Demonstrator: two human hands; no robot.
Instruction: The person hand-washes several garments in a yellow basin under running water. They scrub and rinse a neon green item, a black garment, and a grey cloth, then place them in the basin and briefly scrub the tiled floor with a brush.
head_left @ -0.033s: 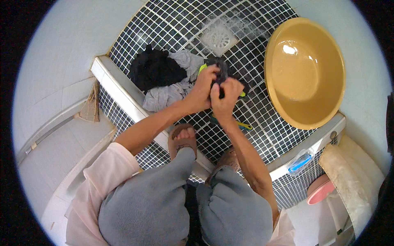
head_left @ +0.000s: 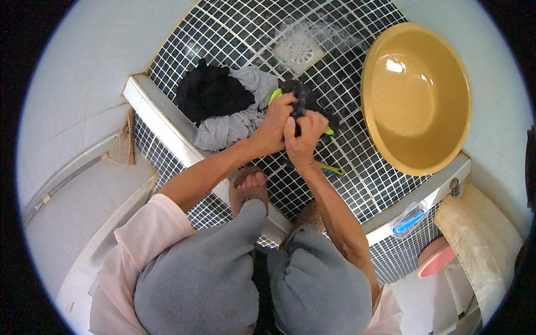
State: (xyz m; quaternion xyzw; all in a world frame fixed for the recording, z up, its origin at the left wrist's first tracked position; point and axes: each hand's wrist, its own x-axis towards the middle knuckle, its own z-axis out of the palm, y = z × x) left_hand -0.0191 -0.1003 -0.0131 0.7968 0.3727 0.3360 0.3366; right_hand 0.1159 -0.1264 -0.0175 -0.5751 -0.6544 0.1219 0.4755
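A wet black garment with bright yellow-green trim (head_left: 307, 99) lies bunched on the dark tiled floor in front of me. My left hand (head_left: 273, 124) grips its near left part with curled fingers. Close beside it, my right hand (head_left: 305, 132) is closed on the same cloth, and the two hands nearly touch. Part of the garment is hidden under my fingers. To the left, a crumpled grey cloth (head_left: 226, 132) rests on the floor, partly covered by a black cloth (head_left: 212, 92).
A large yellow basin (head_left: 410, 142) holding some water stands at the right. Suds surround the floor drain (head_left: 301, 53). A yellow-green handle (head_left: 333, 170) shows by my right forearm. On the white ledge (head_left: 162, 120) side, a raised curb edges the tiles. A blue brush-like item (head_left: 408, 221) lies right.
Both hands have shifted slightly while staying on the black garment. The cloth between them sits a little flatter and wider.
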